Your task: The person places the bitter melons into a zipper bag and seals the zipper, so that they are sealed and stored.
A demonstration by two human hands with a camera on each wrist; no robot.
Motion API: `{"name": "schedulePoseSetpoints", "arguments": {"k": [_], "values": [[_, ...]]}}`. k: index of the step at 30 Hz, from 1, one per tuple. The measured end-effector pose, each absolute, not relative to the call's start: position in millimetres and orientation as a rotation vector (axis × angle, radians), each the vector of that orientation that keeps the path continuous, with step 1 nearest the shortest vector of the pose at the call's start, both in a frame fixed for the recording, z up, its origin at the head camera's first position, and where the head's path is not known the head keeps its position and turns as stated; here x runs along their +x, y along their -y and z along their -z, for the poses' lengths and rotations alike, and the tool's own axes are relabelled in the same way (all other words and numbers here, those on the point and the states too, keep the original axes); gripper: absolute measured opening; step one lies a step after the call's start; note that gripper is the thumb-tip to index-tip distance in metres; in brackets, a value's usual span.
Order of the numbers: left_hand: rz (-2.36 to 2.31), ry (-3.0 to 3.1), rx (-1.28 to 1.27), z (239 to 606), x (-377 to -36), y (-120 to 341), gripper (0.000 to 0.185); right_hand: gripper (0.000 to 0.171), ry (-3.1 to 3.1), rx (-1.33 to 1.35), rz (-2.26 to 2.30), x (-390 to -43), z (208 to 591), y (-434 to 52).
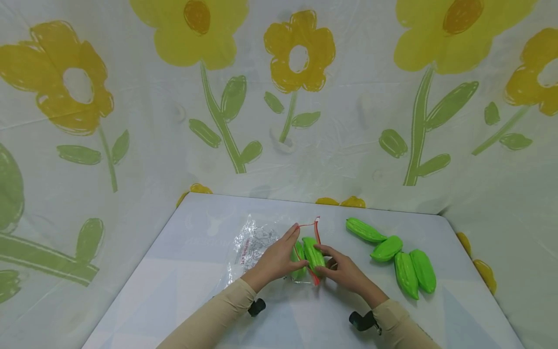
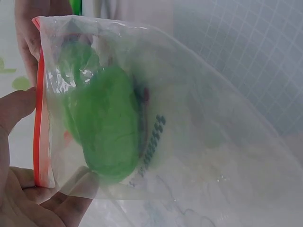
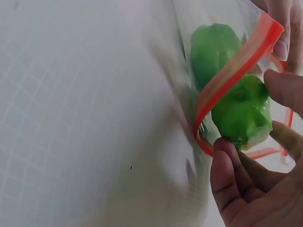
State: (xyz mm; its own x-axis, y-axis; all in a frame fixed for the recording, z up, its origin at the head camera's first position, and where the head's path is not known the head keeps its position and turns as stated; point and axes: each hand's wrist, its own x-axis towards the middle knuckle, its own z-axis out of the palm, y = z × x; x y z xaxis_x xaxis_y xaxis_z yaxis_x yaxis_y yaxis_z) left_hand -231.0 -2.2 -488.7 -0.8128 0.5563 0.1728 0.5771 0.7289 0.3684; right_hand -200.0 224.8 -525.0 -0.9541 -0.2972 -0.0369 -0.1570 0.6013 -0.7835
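A clear zip bag (image 1: 257,242) with a red seal strip (image 2: 40,118) lies on its side, its mouth spread toward the right. My left hand (image 1: 274,257) pinches the bag by the strip at its mouth. Inside, a green ribbed fruit-like piece (image 3: 215,52) shows through the plastic. With thumb and fingertips, my right hand (image 1: 344,271) grips a second green ribbed fruit-like piece (image 3: 241,111) at the opening, within the loop of red strip. How far this one is inside is hard to tell.
Several more green pieces (image 1: 406,275) lie loose to the right of my right hand on the pale table (image 1: 209,310). A flower-printed sheet (image 1: 340,135) rises behind the table's far edge.
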Motion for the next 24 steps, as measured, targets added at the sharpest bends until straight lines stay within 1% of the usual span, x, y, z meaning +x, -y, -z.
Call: {"name": "schedulePoseSetpoints", "arguments": {"k": [7, 24], "values": [[0.645, 2.883, -0.936, 489.2, -231.6, 2.1, 0.094, 0.057, -2.573, -0.395, 1.358, -198.3, 525.9, -225.6], [0.648, 2.905, -0.914, 487.3, -229.6, 1.7, 0.095, 0.053, -2.57, -0.43, 1.42, -199.5, 526.8, -220.6]]}}
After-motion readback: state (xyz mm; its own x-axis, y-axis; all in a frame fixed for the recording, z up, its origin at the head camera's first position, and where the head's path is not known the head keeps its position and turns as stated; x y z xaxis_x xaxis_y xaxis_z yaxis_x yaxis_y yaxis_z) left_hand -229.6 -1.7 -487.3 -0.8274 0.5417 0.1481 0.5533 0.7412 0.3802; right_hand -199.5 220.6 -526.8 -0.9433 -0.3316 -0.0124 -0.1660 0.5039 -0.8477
